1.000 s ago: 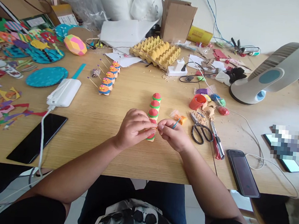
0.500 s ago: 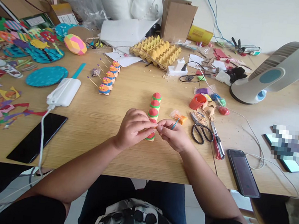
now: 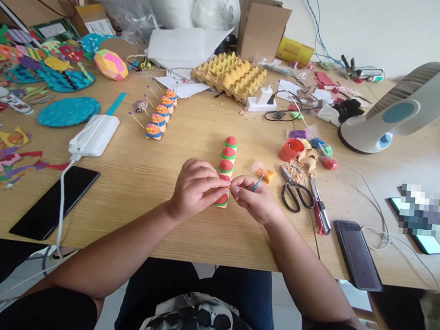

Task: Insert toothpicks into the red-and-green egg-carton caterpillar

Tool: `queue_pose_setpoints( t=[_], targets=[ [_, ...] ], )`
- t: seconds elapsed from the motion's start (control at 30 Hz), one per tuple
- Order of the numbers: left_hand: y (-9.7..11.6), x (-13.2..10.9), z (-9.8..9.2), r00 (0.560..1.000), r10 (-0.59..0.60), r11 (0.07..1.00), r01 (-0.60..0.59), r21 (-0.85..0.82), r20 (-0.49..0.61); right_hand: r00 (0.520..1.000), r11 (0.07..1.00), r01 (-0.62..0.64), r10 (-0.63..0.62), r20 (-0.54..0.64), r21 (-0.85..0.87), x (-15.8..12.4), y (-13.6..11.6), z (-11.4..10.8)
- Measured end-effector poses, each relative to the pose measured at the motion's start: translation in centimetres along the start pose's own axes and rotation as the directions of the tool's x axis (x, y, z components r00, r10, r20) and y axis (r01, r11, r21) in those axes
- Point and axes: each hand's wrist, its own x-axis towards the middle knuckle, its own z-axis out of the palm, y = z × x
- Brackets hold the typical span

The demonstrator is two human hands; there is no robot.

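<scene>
My left hand is closed in a pinch, its fingertips meeting those of my right hand. A tiny orange bit, perhaps clay, shows faintly between them. My right hand is also pinched, with a thin blue stick poking up between its fingers. Both hands hover over a caterpillar-like strip of egg-carton cups, covered in red with green bands; the fingers hide part of its near end. Right of it lies a small clear bag of orange clay. A finished-looking orange and blue egg-carton caterpillar stands farther left.
To the right are black-handled scissors, a red cutter, a red cup, coloured clay packs and a phone. Left lie a power bank, a cable and a black phone. A yellow egg tray and fan stand behind.
Almost nothing differs; the fingertips have shifted very slightly where they meet, and the strip stays in place.
</scene>
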Motion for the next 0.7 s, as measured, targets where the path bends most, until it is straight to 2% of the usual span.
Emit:
queue_pose_setpoints(
  t=[0.33,0.7],
  targets=[
    [-0.02,-0.12,0.10,1.000,0.005,1.000,-0.005,-0.003,0.012,0.999,0.998,0.046,-0.046,-0.008,-0.032,0.02,-0.03,0.10],
    [0.06,0.03,0.13,1.000,0.020,1.000,-0.019,0.005,-0.007,0.999,0.999,0.039,-0.039,-0.030,-0.014,0.15,0.14,-0.08]
  ],
)
